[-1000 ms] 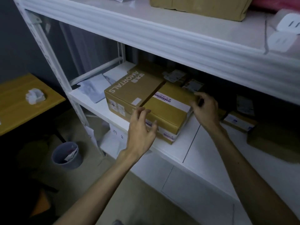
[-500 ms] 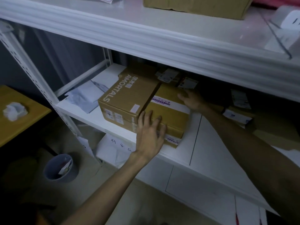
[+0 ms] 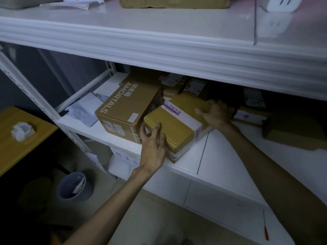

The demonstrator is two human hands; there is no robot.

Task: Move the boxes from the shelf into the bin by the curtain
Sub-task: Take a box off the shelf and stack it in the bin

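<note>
Two grips are on one box (image 3: pixel 177 126). The left grip (image 3: pixel 154 149) clasps its near corner, fingers curled onto the top and thumb spread down the left side. The right grip (image 3: pixel 216 113) hooks its fingers over the far right edge, thumb flat across the top. The box is tan with a white band of tape and sits on the middle shelf (image 3: pixel 230 160), skewed to the front edge. Something pale shows under its near end, and I cannot tell what.

Just left of the left grip a printed box (image 3: pixel 123 106) stands on the same board. It touches the held one at the near corner, and a dark wedge opens between them farther back. Beyond the right grip lie one low box (image 3: pixel 251 116) with a label and one big box (image 3: pixel 292 133). More labelled parcels sit behind both grips, too dark to count. One grey mailer (image 3: pixel 83 110) lies left of the printed box.

Above the grips runs the white top board (image 3: pixel 141 38). It carries one top box (image 3: pixel 173 2), some papers (image 3: pixel 79 2) and one white plug (image 3: pixel 281 3). Below the grips is a lower board (image 3: pixel 221 200) with one thin red stick (image 3: pixel 266 228) near its right end.

Well left of the left grip stands a yellow desk (image 3: pixel 17 152) with one tissue wad (image 3: pixel 23 130). One grey pail (image 3: pixel 70 191) holding paper scraps sits on the pale floor (image 3: pixel 150 218) below it. The room is dim, and the wall behind the rack is dark.
</note>
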